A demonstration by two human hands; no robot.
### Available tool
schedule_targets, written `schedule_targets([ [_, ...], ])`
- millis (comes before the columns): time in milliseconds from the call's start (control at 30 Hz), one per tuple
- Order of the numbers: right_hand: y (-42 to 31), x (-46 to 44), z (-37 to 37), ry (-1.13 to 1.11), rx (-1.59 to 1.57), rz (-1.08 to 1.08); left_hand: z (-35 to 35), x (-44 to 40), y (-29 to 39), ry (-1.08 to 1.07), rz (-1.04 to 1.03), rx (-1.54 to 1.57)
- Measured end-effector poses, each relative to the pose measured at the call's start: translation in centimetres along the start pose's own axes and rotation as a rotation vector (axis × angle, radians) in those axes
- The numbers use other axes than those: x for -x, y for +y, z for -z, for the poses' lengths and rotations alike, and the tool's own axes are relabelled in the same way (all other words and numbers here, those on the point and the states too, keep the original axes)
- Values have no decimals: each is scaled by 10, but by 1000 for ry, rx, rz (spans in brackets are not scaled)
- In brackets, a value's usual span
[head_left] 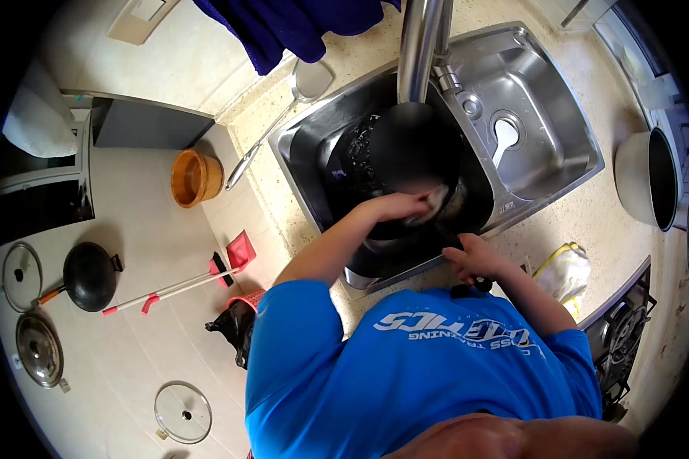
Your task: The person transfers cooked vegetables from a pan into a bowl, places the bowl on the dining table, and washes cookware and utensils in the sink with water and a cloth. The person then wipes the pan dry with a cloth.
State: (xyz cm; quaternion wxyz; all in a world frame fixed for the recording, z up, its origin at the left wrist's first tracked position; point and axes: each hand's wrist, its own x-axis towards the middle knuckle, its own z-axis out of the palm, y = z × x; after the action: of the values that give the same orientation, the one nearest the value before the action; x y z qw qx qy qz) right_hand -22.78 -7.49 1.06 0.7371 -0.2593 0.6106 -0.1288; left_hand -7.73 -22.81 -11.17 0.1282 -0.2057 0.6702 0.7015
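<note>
one black pan (349, 157) lies in the larger sink basin (306, 151). our left hand (403, 206) grasps a blurred rag or sponge (438, 199) over it; our right hand (473, 257) is wrapped around its dark handle (482, 284). to our right, a yellow-edged white cloth (563, 278) lies on the counter (551, 229).

In the left basin of the stainless-steel double-bowl sink (508, 205), the left hand (398, 206) holds a pale crumpled cloth (438, 199) inside a round black pan (352, 157), partly blurred; the right hand (472, 258), at the sink's near edge, grips a black handle (483, 284). A white spoon (504, 138) lies in the sink's right basin.
</note>
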Motion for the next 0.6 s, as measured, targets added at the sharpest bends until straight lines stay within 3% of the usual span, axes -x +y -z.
schedule_targets([
  [133,14,-7,3,-53,-288,2,24,54,-23,-92,362,-584],
  [200,20,-11,8,-433,-842,-46,38,50,-32,-5,569,-868],
  [233,19,-11,8,-434,-840,-45,44,44,-28,46,673,-963],
  [267,16,-7,5,-432,-811,-34,46,37,-44,255,617,-950],
  [300,14,-4,3,-429,-784,-20,44,27,-57,256,613,-955],
  [367,15,-3,3,-388,-690,-35,38,2,-70,528,307,-745],
  [433,10,-2,2,-351,-596,-56,20,-11,-59,648,-56,-660],
  [500,0,2,-2,-235,-509,-113,7,-32,-43,674,-307,-658],
  [600,-1,0,-9,-178,-432,-130,21,-53,3,638,-459,-724],
])
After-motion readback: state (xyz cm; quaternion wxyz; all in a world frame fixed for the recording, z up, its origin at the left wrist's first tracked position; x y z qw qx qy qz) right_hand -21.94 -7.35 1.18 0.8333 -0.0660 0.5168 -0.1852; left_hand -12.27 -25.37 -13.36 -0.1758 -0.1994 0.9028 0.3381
